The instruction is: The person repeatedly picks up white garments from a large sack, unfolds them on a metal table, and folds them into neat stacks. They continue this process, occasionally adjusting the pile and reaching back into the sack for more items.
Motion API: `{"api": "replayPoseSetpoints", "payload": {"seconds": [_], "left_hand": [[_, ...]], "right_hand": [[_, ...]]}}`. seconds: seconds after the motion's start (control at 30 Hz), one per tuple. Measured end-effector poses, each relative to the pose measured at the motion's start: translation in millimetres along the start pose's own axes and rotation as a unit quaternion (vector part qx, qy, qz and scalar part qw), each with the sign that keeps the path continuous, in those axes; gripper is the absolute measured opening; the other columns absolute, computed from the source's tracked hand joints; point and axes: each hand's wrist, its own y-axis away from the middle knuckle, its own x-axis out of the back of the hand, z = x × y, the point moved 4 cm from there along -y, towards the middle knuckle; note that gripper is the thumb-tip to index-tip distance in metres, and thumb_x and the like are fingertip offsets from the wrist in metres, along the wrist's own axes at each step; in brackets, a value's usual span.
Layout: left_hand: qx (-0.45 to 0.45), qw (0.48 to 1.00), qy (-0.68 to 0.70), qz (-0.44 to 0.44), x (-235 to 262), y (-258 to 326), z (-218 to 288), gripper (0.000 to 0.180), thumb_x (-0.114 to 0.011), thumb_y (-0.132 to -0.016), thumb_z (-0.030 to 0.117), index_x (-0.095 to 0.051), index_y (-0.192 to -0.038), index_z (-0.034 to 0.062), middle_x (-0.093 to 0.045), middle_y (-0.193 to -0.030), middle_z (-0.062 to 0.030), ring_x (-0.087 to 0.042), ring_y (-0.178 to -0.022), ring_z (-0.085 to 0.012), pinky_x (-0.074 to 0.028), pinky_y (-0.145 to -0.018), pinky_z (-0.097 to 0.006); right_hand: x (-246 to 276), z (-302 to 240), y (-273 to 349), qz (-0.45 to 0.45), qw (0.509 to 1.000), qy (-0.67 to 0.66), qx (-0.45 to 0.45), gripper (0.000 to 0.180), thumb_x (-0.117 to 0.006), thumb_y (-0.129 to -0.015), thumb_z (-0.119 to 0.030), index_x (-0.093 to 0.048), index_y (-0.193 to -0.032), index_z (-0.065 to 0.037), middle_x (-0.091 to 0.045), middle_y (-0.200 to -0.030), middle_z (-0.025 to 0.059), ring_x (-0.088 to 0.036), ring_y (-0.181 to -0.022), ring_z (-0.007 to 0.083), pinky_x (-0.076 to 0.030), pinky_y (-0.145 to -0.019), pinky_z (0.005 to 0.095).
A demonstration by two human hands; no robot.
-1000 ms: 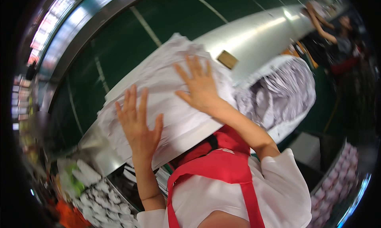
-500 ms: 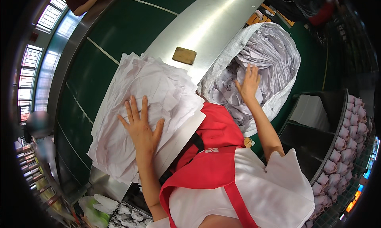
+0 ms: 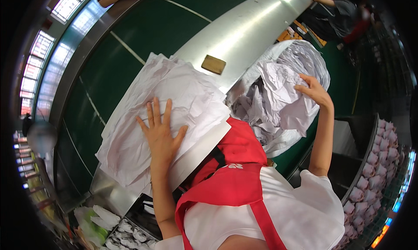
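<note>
My left hand (image 3: 162, 136) lies flat with fingers spread on a stack of crumpled white paper sheets (image 3: 191, 93), which rests on the metal and green worktop. To the right, my right hand (image 3: 315, 92) pinches the edge of a crumpled white paper sheet (image 3: 278, 84). That sheet hangs over the opening of a large white sack (image 3: 278, 150). More wrinkled sheets (image 3: 305, 56) fill the sack, partly hidden behind the held one. Smoother white sheets (image 3: 217, 134) show under the near edge of the stack.
A small brown block (image 3: 214, 64) sits on the metal strip (image 3: 244, 32) beyond the stack. At right stand a dark open shelf (image 3: 339, 163) and rows of small wrapped bundles (image 3: 370, 171). Other people (image 3: 344, 10) are at the far edges. Crumpled pieces (image 3: 126, 237) fill a bin at lower left.
My right hand has moved to the right and closed on a sheet, drawing it up from the sack's contents. My left hand stays on the stack. The whole view has shifted slightly.
</note>
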Motion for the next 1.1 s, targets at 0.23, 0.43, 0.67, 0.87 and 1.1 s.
{"api": "replayPoseSetpoints", "payload": {"seconds": [0.23, 0.43, 0.67, 0.87, 1.1], "left_hand": [[0.024, 0.905, 0.417, 0.081, 11, 11, -27, 0.081, -0.048, -0.084, 0.063, -0.035, -0.143, 0.0079, -0.034, -0.148, -0.0153, -0.027, -0.139, -0.0316, -0.008, -0.113, -0.053], [0.137, 0.621, 0.756, 0.155, 69, 43, -67, 0.075, -0.054, -0.085, 0.056, -0.043, -0.134, 0.0010, -0.053, -0.122, -0.0092, -0.050, -0.111, -0.0155, -0.038, -0.094, -0.030], [0.264, 0.657, 0.629, 0.322, 64, 91, -109, 0.016, -0.064, -0.088, 0.010, -0.064, -0.101, 0.0012, -0.063, -0.088, -0.0022, -0.058, -0.081, -0.0087, -0.045, -0.074, -0.022], [0.316, 0.672, 0.548, 0.386, 68, 128, -132, 0.020, -0.067, -0.087, 0.017, -0.064, -0.099, 0.0014, -0.063, -0.089, -0.0022, -0.055, -0.081, -0.0092, -0.043, -0.077, -0.022], [0.368, 0.766, 0.376, 0.370, 81, 144, -131, 0.028, -0.071, -0.083, 0.018, -0.063, -0.104, 0.0021, -0.063, -0.088, -0.0048, -0.057, -0.085, -0.0172, -0.044, -0.082, -0.028]], "right_hand": [[-63, -214, 14, -0.183, 0.926, -0.245, 0.221, 0.038, -0.066, -0.081, -0.012, -0.059, -0.114, 0.005, -0.064, -0.099, 0.0019, -0.057, -0.085, 0.0070, -0.046, -0.077, 0.0212], [-210, -300, -5, -0.379, 0.849, 0.039, 0.365, 0.057, -0.066, -0.080, -0.027, -0.053, -0.123, 0.007, -0.056, -0.122, 0.0245, -0.056, -0.112, 0.0337, -0.042, -0.097, 0.0357], [-255, -305, -19, -0.433, 0.800, 0.207, 0.361, 0.056, -0.070, -0.073, -0.029, -0.057, -0.119, 0.000, -0.061, -0.104, 0.0178, -0.058, -0.094, 0.0267, -0.044, -0.086, 0.0339], [-226, -268, -54, -0.310, 0.898, 0.095, 0.298, 0.036, -0.067, -0.077, -0.023, -0.064, -0.105, -0.001, -0.065, -0.090, 0.0092, -0.059, -0.085, 0.0165, -0.045, -0.081, 0.0284], [-219, -274, -54, -0.353, 0.896, 0.110, 0.246, 0.028, -0.067, -0.076, -0.020, -0.066, -0.094, 0.001, -0.066, -0.079, 0.0069, -0.058, -0.069, 0.0122, -0.046, -0.068, 0.0268]]}}
